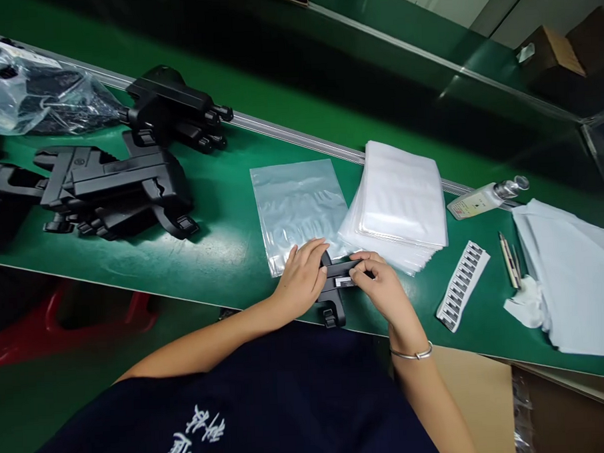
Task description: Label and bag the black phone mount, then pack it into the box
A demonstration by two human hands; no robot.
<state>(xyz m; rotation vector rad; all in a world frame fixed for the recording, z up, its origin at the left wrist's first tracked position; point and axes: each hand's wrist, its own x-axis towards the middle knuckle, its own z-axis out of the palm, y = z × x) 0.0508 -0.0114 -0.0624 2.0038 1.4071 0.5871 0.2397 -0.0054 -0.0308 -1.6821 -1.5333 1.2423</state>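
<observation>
Head view: left hand point(300, 278) and right hand point(379, 286) both pinch a small black plastic bracket point(335, 293) by its top bar; it looks light, stiff, best held there

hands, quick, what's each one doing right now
Left hand: closed on the black plastic part at the table's near edge.
Right hand: fingers pinching the same part's top bar.

Both bare forearms reach forward from the body and converge. The left hand point(301, 276) lies palm down, fingers curled together. The right hand point(382, 286) is bent at the wrist, its fingertips pinched toward the left hand's.
</observation>
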